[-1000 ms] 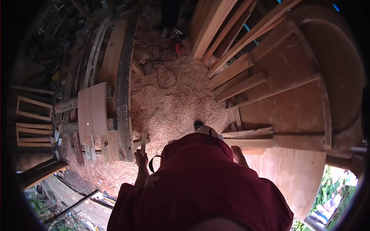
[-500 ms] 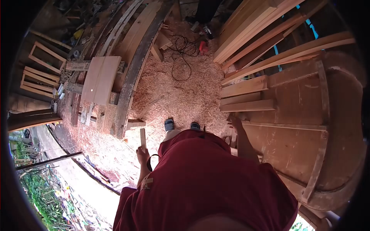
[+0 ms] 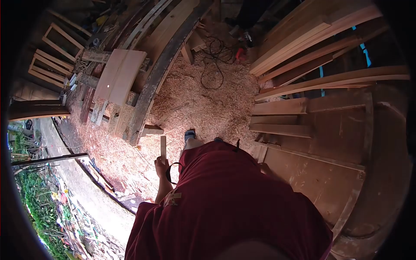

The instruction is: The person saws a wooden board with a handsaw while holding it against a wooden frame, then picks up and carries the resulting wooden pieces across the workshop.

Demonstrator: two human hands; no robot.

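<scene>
My left hand (image 3: 161,166) is closed around the lower end of a short, flat strip of wood (image 3: 163,147), which points away from me over the shavings. A dark loop of strap hangs at my side, close by that wrist. On the other side, my right hand (image 3: 264,168) is low beside the red shirt (image 3: 229,195), which covers much of it; its fingers are hidden. A pale piece of wood (image 3: 262,153) shows just beyond that hand, beside the large wooden panel (image 3: 320,173).
Wood shavings cover the floor (image 3: 195,104). On the left, boards (image 3: 121,76) lie on a rough workbench (image 3: 149,99). Long planks (image 3: 303,43) lean at the right. A black cable (image 3: 212,78) lies ahead near a red object (image 3: 239,53). A person's dark-clothed legs (image 3: 247,15) are at the back.
My right hand has drawn back toward my body and is now mostly behind the shirt. The view has shifted slightly. The left hand keeps its hold on the strip of wood.
</scene>
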